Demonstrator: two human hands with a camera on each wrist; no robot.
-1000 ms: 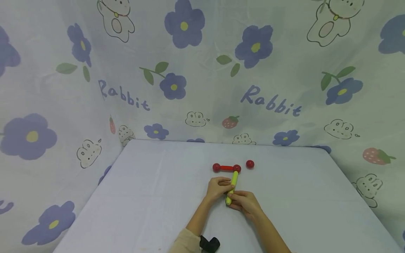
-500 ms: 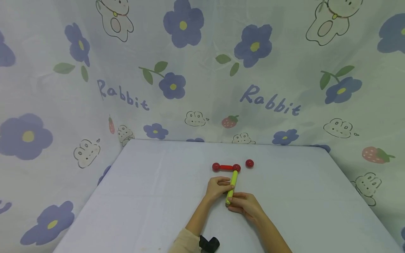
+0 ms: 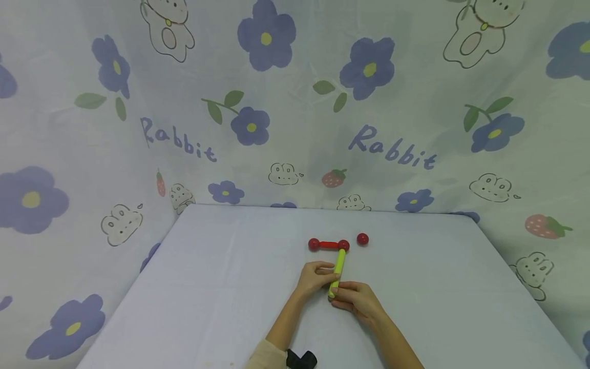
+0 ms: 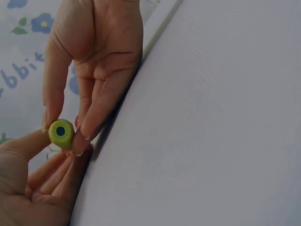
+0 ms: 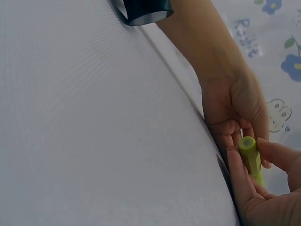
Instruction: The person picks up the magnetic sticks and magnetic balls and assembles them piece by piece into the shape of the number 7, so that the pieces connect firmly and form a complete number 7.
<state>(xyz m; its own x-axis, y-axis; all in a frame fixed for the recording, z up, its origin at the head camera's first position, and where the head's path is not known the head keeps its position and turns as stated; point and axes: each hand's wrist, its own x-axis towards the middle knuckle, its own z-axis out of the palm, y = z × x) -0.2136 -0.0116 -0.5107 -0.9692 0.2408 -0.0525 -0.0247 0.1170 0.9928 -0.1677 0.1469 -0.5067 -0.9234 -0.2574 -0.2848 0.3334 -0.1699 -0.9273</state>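
Note:
A long yellow-green magnetic rod point(image 3: 339, 262) points away from me, its far end right at a red ball point(image 3: 343, 245). My left hand point(image 3: 315, 279) pinches the rod around its middle between thumb and fingers. Closer to me, my right hand point(image 3: 361, 301) pinches the near end. That near end shows a dark round spot at its centre in the left wrist view, where the rod end point(image 4: 61, 134) sits between both hands' fingertips. A red rod point(image 3: 329, 245) runs left from the ball to a second red ball point(image 3: 314, 244).
One loose red ball point(image 3: 362, 239) lies just right of the joined pieces. All this is on a white-covered table point(image 3: 221, 287). A patterned cloth point(image 3: 295, 102) hangs behind and beside it. A black wrist camera point(image 3: 301, 360) is strapped at the left sleeve.
My right fingers have shifted slightly down at the rod's near end. My left hand keeps its grip, and the red pieces stay in the same arrangement.

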